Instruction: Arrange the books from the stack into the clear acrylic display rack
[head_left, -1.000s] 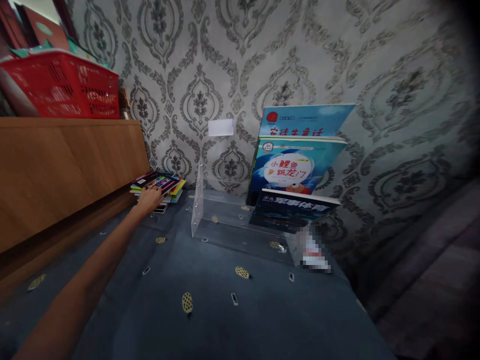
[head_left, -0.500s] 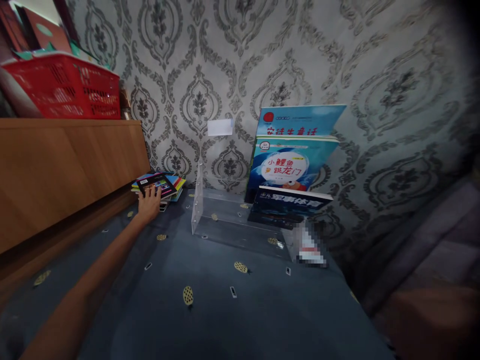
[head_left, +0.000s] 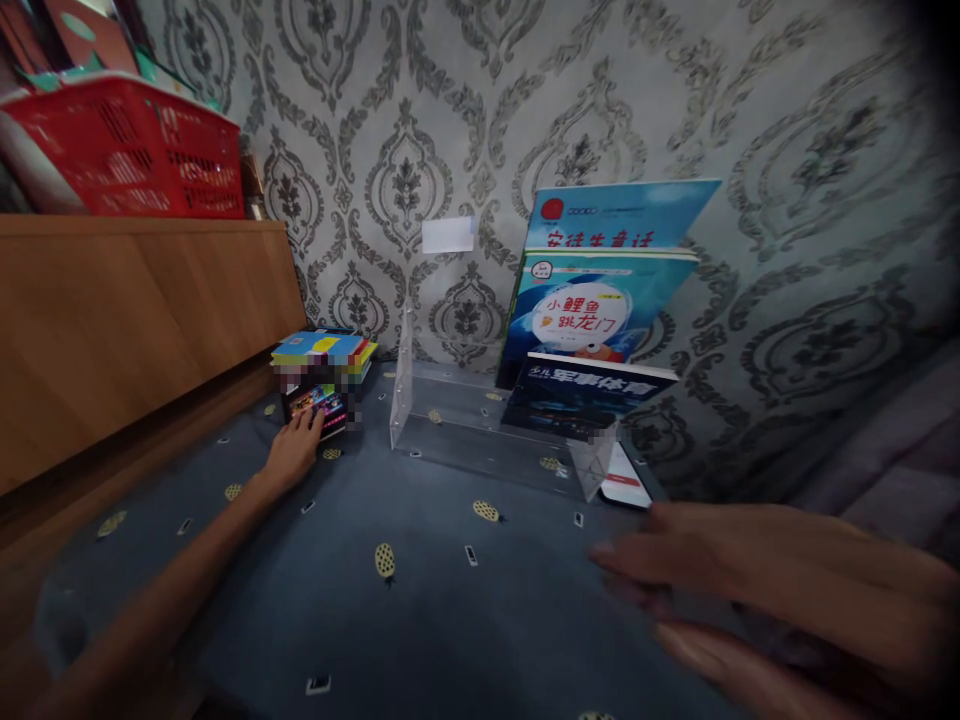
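Sitting tilted just in front of the stack of books [head_left: 319, 343], the black book [head_left: 324, 400] is touched by the left hand [head_left: 294, 448]; whether it is gripped cannot be told. Blurred, the right hand [head_left: 780, 565] is held thumb and fingers apart, nothing seen between. Light, bendy, slick-covered, that book, by the look: best pinched at 2 opposite edges.

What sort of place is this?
Probably a room in a home: patterned wallpaper, colourful books on a clear stand, and a red basket on a wooden cabinet suggest it.
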